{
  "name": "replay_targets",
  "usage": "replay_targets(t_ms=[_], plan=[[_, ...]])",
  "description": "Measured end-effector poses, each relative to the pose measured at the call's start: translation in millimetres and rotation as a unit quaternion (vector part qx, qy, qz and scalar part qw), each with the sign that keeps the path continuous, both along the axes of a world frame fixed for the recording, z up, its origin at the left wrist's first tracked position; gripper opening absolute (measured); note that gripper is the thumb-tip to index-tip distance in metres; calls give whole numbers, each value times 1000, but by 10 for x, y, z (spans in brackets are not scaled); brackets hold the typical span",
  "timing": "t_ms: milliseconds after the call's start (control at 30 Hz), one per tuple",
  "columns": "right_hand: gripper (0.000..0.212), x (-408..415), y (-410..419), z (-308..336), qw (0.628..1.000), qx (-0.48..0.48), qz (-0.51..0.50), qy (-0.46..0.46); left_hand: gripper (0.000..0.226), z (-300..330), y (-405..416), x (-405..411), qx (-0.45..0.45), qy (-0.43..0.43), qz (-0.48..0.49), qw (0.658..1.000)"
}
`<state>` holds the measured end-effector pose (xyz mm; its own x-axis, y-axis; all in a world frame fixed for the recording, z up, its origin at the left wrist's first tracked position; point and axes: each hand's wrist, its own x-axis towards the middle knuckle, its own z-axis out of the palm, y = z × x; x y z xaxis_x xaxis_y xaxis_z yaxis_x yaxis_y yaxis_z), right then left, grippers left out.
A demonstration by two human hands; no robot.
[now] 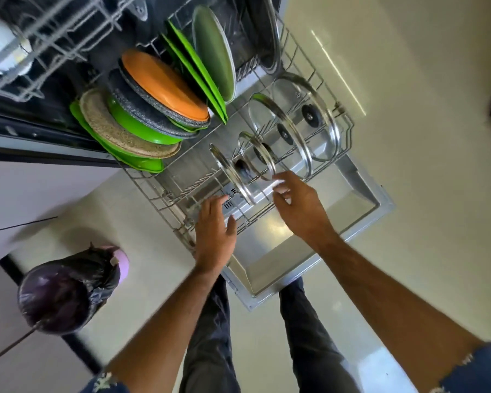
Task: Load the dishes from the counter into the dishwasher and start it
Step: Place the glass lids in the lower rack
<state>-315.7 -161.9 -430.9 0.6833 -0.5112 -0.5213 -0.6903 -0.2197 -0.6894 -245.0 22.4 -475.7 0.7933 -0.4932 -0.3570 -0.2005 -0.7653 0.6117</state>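
- The lower rack was pulled out over the open door of the dishwasher.
- Four glass lids with steel rims stood on edge in the rack, in a row from 6 o'clock toward 2 o'clock: the small lid nearest, then a second lid, a third lid and the big lid.
- At 10 to 12 o'clock of the rack I counted about eight plates and dishes, among them an orange plate; a dark pan lid leaned at 1 o'clock.
- The left hand hovered over the rack's near edge, fingers relaxed and released, holding nothing.
- The right hand was just beside the second lid's rim; its fingers were loosely curled, but blur hid if they touched or pinched the rim, so I cannot tell.
- I judged the lids stiff, rather light, fragile in the glass and slippery on the steel rim; the black knob seemed the safest hold, or the rim pinched from both sides.
- A bin with a black bag stood on the floor at 8 o'clock.
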Motion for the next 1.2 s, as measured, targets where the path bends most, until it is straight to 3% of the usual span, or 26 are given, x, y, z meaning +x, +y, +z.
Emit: replay_targets(t_ms=[100, 167, 233, 300, 400, 467, 533, 633, 733, 800, 900, 1033, 1133, 1200], plan=[[25, -385, -141, 5, 986, 83, -142, 27, 36, 131, -200, -409, -74, 53, 174, 980], [28, -516, -293, -37, 945, 184, -264, 51, 38, 71, -346, -606, -96, 167, 357, 914], [38, -549, -447, -118, 885, 299, -350, 65, 44, -17, -454, -742, -94, 281, 542, 786], [55, -526, -537, -243, 828, 388, -400, 65, 56, -113, -519, -819, -132, 363, 652, 652], [78, -329, -639, -517, 750, 488, -445, 29, 73, -354, -617, -707, -281, 352, 760, 468], [76, -193, -600, -621, 721, 527, -449, 12, 80, -596, -635, -564, -354, 328, 788, 383], [61, -119, -503, -693, 714, 533, -453, -12, 88, -778, -638, -462, -396, 306, 801, 328], [50, 7, -523, -722, 699, 540, -467, -26, 84, -813, -730, -387, -467, 282, 778, 312], [71, 181, -627, -751, 673, 561, -481, -4, 77, -796, -711, -264, -497, 285, 746, 338], [80, 374, -665, -744, 688, 562, -459, -1, 77, -809, -671, -64, -507, 301, 718, 369], [70, 763, -671, -791, 736, 551, -393, -14, 78, -775, -669, 376, -551, 328, 652, 404], [79, 1334, -709, -840, 745, 555, -369, -29, 121, -726, -498, 985, -517, 351, 670, 401], [78, 1717, -755, -889, 770, 543, -331, -51, 105, -771, -463, 1370, -515, 355, 656, 423], [77, 1933, -749, -959, 788, 532, -303, -66, 102, -754, -470, 1598, -501, 352, 636, 469]])
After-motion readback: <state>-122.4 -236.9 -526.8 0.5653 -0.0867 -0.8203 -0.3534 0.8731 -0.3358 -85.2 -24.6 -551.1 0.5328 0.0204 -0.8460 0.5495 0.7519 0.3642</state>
